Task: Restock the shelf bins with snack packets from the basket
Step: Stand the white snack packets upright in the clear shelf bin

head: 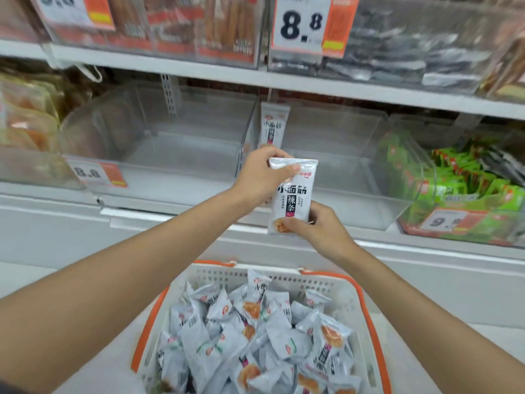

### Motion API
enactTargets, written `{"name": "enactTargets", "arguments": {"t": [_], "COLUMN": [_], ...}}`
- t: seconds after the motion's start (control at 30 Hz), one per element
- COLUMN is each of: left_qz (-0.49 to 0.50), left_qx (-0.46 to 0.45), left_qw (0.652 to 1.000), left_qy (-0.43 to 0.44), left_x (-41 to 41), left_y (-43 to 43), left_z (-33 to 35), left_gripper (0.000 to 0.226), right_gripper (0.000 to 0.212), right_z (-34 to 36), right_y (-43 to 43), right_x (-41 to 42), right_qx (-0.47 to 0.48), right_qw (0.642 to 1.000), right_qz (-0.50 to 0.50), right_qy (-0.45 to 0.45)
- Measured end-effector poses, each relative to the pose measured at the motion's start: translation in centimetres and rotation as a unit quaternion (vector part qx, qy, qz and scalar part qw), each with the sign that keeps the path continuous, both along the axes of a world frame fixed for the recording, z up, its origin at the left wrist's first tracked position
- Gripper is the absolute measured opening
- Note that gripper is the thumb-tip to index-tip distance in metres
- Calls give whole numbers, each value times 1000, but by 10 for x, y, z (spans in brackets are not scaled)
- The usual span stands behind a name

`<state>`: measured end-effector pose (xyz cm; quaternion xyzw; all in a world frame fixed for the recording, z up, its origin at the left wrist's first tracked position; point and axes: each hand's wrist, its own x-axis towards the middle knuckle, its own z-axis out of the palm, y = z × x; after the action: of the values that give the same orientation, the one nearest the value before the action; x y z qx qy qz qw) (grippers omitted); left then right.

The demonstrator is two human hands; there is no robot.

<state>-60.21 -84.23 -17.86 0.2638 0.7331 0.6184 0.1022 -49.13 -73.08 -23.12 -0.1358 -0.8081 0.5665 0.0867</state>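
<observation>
One snack packet (294, 194) upright: left hand (261, 177) grip clamped on its top, right hand (324, 231) grip pinching its bottom (basket (284, 280) at 6 o'clock, full).

Bright, even light with soft shadows; wide-angle bending at the edges; the upper shelf's orange-and-white price tags (306, 24) are blurred.

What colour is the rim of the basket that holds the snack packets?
Orange. The basket rim runs around a white latticed body; the head view shows it clearly.
</observation>
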Motion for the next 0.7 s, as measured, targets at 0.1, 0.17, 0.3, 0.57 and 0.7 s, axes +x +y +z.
{"name": "enactTargets", "arguments": {"t": [0.1, 0.17, 0.3, 0.57, 0.7], "left_qz": [38, 61, 32, 17, 17], "left_qx": [-128, -217, -264, -310, -318], "left_qw": [986, 963, 947, 921, 910], "left_qy": [97, 147, 181, 235, 265], "left_x": [-37, -64, -106, -170, -194], "left_y": [24, 36, 53, 77, 84], "left_z": [17, 25, 35, 36, 30], "left_gripper": [18, 18, 21, 25, 17], "right_gripper": [19, 15, 11, 13, 28], "right_z": [34, 51, 66, 41, 13], "right_y": [19, 29, 50, 80, 82], "right_x": [-26, -42, -72, -153, -194], "right_qx": [10, 32, -6, 54, 40], "right_qw": [1000, 998, 990, 992, 992], "right_qz": [-6, 13, 55, 5, 10], "right_qy": [-6, -51, -128, -113, -120]}}
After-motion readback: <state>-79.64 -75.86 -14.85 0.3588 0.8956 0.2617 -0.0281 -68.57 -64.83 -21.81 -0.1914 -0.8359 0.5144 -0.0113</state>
